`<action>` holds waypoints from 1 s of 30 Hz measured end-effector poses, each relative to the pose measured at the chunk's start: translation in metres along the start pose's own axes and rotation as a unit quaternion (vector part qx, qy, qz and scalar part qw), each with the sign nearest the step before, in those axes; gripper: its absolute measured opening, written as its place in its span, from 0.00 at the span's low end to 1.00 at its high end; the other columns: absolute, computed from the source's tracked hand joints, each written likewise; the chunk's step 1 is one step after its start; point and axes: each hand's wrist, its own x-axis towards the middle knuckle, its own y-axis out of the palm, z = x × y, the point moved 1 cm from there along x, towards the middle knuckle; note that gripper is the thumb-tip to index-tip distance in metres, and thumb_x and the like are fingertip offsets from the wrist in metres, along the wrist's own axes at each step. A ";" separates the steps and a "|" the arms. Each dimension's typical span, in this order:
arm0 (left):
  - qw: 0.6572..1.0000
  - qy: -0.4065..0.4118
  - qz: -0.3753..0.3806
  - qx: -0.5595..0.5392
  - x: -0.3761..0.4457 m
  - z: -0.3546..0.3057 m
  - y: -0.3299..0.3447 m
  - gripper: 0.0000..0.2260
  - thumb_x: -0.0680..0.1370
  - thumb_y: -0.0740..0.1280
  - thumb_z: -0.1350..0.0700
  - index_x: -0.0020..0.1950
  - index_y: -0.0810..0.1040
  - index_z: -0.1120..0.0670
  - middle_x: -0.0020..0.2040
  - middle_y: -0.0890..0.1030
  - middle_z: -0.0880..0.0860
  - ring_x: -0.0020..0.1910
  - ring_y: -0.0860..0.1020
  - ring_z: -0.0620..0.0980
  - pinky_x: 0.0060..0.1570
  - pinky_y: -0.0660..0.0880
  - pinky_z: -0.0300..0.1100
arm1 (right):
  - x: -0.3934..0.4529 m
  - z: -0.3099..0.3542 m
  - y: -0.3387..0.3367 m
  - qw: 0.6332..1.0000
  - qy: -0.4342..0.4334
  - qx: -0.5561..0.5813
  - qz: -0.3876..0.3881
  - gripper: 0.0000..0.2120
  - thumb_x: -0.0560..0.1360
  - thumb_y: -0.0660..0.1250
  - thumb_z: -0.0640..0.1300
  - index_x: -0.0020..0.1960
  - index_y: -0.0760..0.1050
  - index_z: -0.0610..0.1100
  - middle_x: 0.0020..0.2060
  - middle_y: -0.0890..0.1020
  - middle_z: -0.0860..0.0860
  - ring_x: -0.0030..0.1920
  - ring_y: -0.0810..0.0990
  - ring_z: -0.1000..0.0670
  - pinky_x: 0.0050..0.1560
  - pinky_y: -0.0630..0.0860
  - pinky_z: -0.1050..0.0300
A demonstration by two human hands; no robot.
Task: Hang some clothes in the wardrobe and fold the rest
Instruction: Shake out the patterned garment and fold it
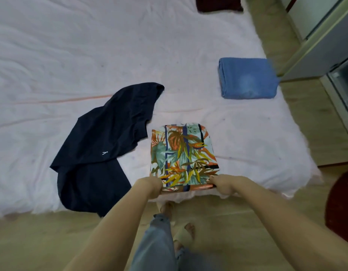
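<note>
Here, both hands pinch the near corners of the folded shirt (183, 156): left hand (152, 185), right hand (223, 183). It lies at the bed (71, 45) edge, long axis pointing away, open sheet beyond.

folded garments (183, 157): 3 | unfolded garments (102, 137): 1 | hands (149, 185): 2

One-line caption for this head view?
Both hands, left and right, grip the folded leaf-print garment on the bed.
</note>
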 end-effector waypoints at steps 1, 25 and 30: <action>1.000 0.004 0.005 -0.002 -0.012 -0.003 0.001 0.13 0.78 0.59 0.60 0.61 0.75 0.58 0.60 0.77 0.58 0.57 0.76 0.58 0.57 0.73 0.48 | -0.012 0.001 0.000 1.000 -0.004 -0.001 0.011 0.18 0.76 0.58 0.38 0.66 0.70 0.45 0.60 0.76 0.43 0.54 0.75 0.44 0.60 0.73 0.49; 0.754 -0.133 -0.562 -0.312 0.126 0.065 -0.082 0.16 0.80 0.62 0.56 0.68 0.70 0.55 0.66 0.73 0.54 0.64 0.71 0.55 0.62 0.69 0.49 | 0.127 -0.011 -0.105 0.781 0.136 0.220 -0.569 0.19 0.80 0.59 0.45 0.70 0.66 0.42 0.69 0.69 0.43 0.69 0.66 0.42 0.70 0.63 0.47; 0.917 0.062 -0.394 -0.016 0.157 0.044 -0.073 0.27 0.83 0.44 0.44 0.79 0.47 0.55 0.79 0.48 0.53 0.78 0.47 0.54 0.76 0.46 0.53 | 0.159 -0.004 -0.079 0.904 0.000 -0.020 -0.426 0.29 0.81 0.41 0.59 0.78 0.49 0.48 0.78 0.52 0.47 0.78 0.49 0.47 0.76 0.45 0.47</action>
